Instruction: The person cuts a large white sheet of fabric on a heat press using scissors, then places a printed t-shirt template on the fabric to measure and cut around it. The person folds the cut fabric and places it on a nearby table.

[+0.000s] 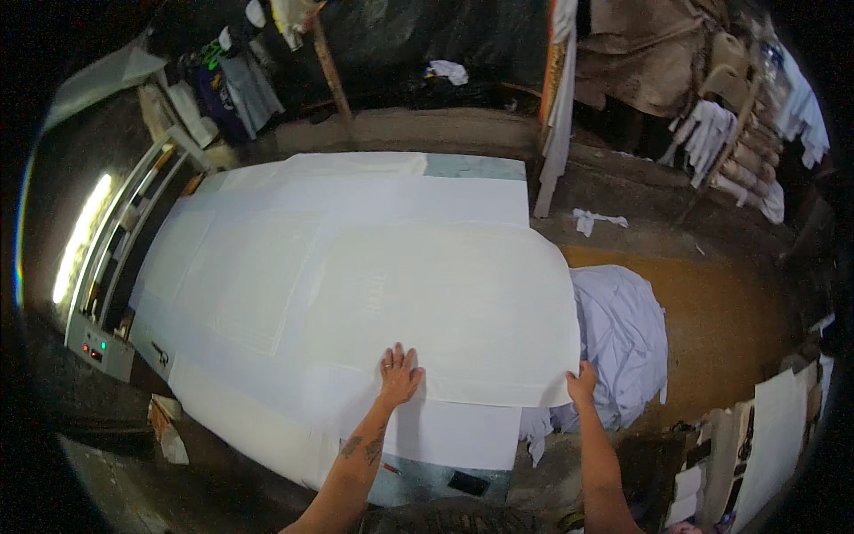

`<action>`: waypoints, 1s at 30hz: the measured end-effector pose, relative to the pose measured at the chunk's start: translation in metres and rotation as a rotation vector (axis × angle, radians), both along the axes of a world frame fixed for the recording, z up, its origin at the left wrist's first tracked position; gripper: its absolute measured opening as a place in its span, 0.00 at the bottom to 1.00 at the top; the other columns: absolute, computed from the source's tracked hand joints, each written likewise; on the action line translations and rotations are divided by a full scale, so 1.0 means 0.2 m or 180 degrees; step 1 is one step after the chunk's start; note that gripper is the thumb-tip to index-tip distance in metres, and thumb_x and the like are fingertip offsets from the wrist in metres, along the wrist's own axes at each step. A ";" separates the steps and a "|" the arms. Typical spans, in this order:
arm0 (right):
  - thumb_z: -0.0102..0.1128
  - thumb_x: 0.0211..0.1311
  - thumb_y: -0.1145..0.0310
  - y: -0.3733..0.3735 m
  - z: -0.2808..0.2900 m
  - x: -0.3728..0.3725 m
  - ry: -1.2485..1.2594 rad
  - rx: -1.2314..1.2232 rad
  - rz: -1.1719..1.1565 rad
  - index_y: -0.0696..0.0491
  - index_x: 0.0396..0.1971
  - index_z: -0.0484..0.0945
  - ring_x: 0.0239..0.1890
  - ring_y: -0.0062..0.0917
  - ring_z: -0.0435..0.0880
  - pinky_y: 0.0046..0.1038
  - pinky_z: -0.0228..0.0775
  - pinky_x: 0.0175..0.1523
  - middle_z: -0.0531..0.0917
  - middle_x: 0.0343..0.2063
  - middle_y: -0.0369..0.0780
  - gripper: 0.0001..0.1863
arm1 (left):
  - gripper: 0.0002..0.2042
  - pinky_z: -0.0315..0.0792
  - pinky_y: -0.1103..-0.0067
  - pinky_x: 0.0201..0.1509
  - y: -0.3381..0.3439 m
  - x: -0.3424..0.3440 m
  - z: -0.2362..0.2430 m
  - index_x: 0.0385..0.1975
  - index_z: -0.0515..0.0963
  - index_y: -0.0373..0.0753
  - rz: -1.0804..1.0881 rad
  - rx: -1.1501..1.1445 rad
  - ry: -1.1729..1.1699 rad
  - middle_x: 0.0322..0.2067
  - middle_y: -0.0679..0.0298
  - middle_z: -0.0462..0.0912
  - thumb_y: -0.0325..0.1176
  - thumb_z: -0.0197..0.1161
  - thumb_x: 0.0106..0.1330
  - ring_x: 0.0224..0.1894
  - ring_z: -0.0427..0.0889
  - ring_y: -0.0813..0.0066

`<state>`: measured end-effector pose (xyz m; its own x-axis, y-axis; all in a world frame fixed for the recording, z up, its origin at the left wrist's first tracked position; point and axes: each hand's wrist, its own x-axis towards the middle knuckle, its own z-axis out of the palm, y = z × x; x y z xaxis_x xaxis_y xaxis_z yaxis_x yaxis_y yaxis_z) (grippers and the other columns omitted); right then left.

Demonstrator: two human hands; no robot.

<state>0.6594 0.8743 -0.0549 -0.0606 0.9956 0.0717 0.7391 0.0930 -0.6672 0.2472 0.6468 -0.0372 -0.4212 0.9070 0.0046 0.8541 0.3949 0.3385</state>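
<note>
A large off-white sheet (480,311) with a rounded far right corner lies over paler white layers on a long table (476,166). Whether it is cloth or paper, I cannot tell. My left hand (401,378) rests flat on its near edge, fingers spread. At the near right corner my right hand (582,384) pinches the sheet's edge, which overhangs the layer below. Just beyond that hand a crumpled heap of pale lavender cloth (627,343) sits against the table's right end. Further left, outlined flat pieces (245,276) lie on the white layers.
Scissors (160,354) lie near the table's left end, beside a metal frame (111,351) with small lit lamps. A dark flat rectangular object (468,483) and a small red item (390,468) lie at the near edge. Wooden posts (331,67) and hanging clothes (249,93) stand behind.
</note>
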 end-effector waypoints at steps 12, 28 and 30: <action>0.68 0.46 0.77 -0.03 -0.19 -0.13 0.1248 -0.0423 0.0450 0.60 0.40 0.71 0.35 0.34 0.83 0.34 0.72 0.43 0.82 0.33 0.46 0.20 | 0.27 0.42 0.45 0.65 -0.07 -0.20 0.12 0.65 0.59 0.47 0.0133 -0.0096 -0.0163 0.68 0.47 0.47 0.47 0.50 0.66 0.69 0.45 0.43; 0.60 0.56 0.63 -0.33 0.30 -0.54 -0.1500 -0.0409 0.1564 0.57 0.58 0.65 0.63 0.45 0.61 0.49 0.52 0.63 0.63 0.61 0.50 0.30 | 0.36 0.47 0.61 0.70 -1.37 -0.68 0.17 0.63 0.58 0.34 0.3337 0.0358 -0.0040 0.66 0.41 0.48 0.44 0.62 0.57 0.68 0.49 0.44; 0.61 0.54 0.65 -0.42 0.36 -0.67 -0.1930 0.0442 0.1631 0.58 0.58 0.66 0.64 0.45 0.57 0.47 0.47 0.66 0.62 0.61 0.51 0.30 | 0.37 0.50 0.59 0.69 -1.78 -0.73 0.13 0.63 0.56 0.29 0.4633 0.0135 -0.0295 0.66 0.40 0.47 0.43 0.63 0.58 0.67 0.48 0.44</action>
